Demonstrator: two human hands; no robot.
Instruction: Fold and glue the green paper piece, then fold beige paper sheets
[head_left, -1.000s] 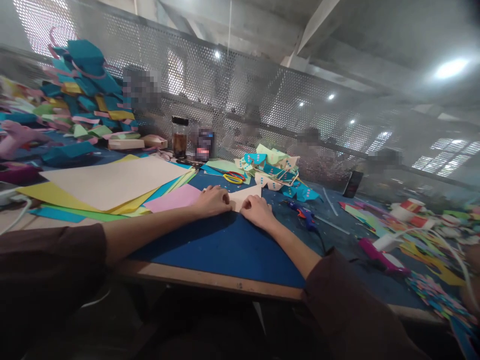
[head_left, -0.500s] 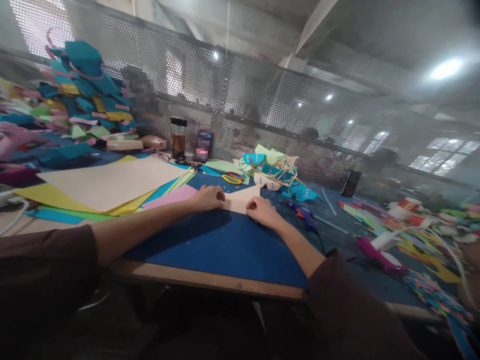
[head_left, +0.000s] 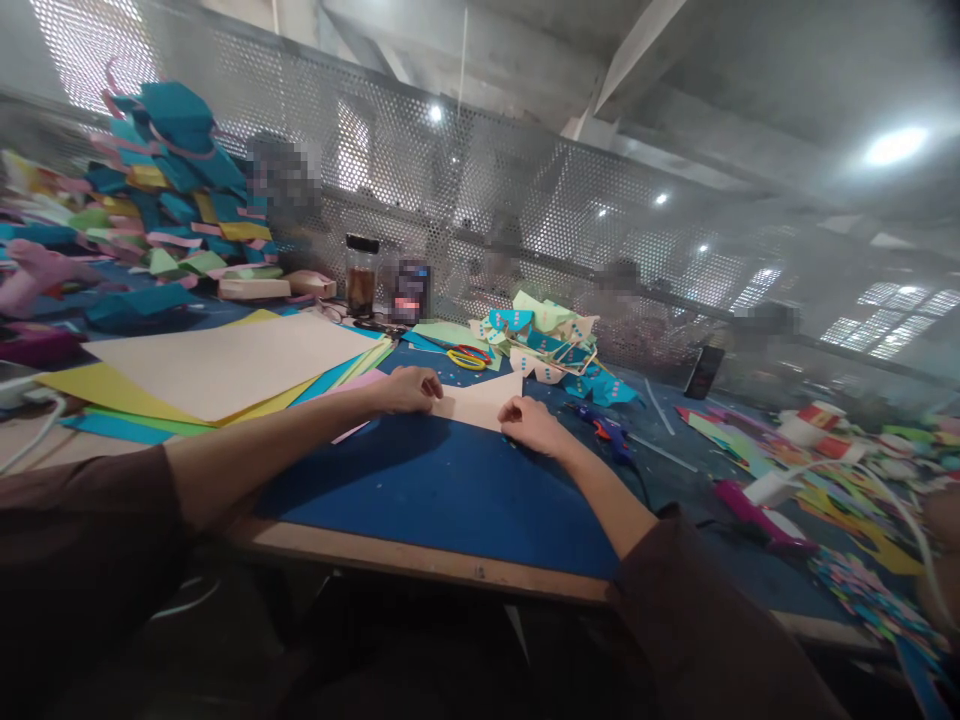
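A cream sheet of paper lies on the blue table top, one pointed corner rising at its right. My left hand is closed on the sheet's left end, its fingers curled. At the right end, my right hand pinches the near edge between thumb and fingers. Just left of my left hand, a pink sheet shows partly behind my forearm. Beyond the paper lie scissors with red and yellow handles. To the right of my right hand rests a blue glue gun.
Large cream and yellow sheets are stacked at left. Behind stand a jar, a phone and a pile of folded paper pieces. At right are another phone, a magenta device and paper scraps.
My left hand has slid a little left along the cream paper, and my right hand has shifted slightly right. The view has moved slightly.
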